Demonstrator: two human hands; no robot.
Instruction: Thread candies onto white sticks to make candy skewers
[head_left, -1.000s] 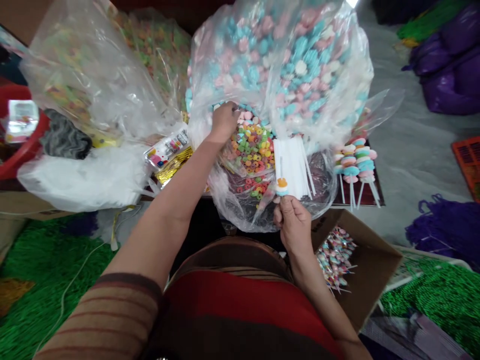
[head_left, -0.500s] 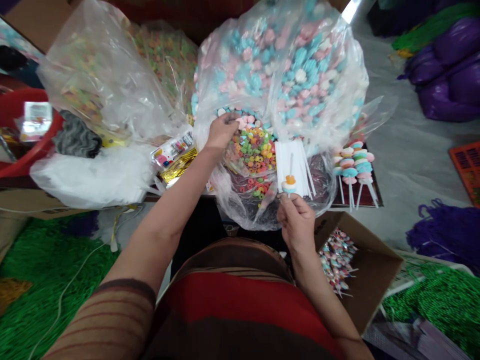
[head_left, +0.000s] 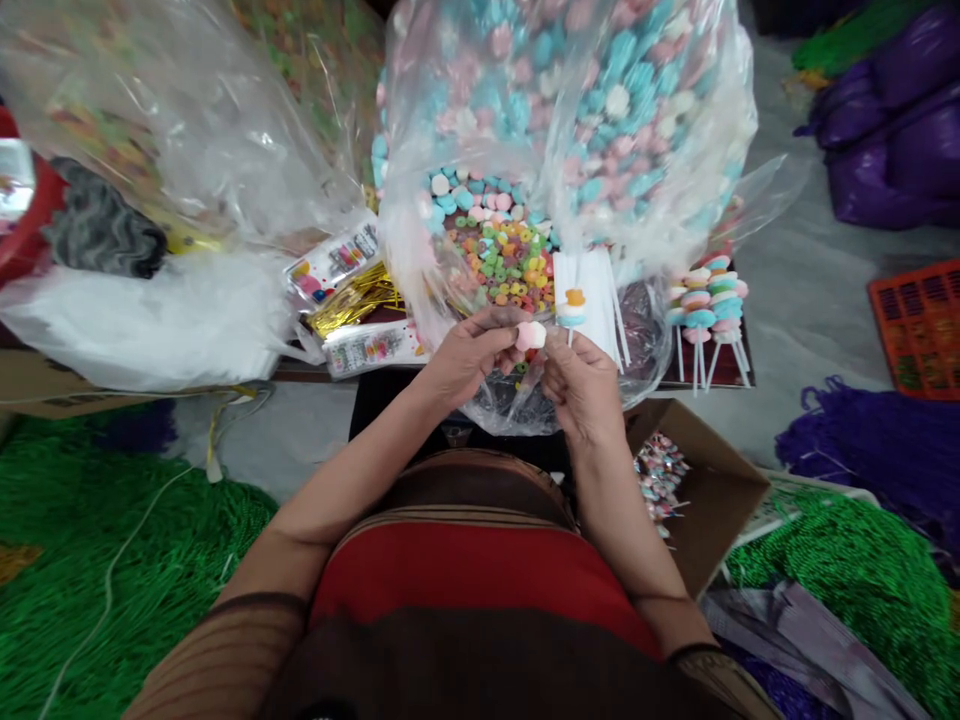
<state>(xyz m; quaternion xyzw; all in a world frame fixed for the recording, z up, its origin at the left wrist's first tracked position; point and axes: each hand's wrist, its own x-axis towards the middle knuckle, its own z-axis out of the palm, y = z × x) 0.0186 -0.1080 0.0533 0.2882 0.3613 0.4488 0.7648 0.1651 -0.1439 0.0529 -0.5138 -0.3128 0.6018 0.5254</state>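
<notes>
Candy (head_left: 529,336) sits pinched in the left hand's (head_left: 471,358) fingers; those of the right hand (head_left: 585,380) grip a stick (head_left: 570,338), only part-loaded by its look. Fuller sticks (head_left: 724,308) lie on the desk (head_left: 729,374), more in the box (head_left: 709,530); bare sticks (head_left: 592,300) are left.

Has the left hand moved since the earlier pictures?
Yes. Judged against the ring candies, the left hand has come back toward the person's body.
</notes>
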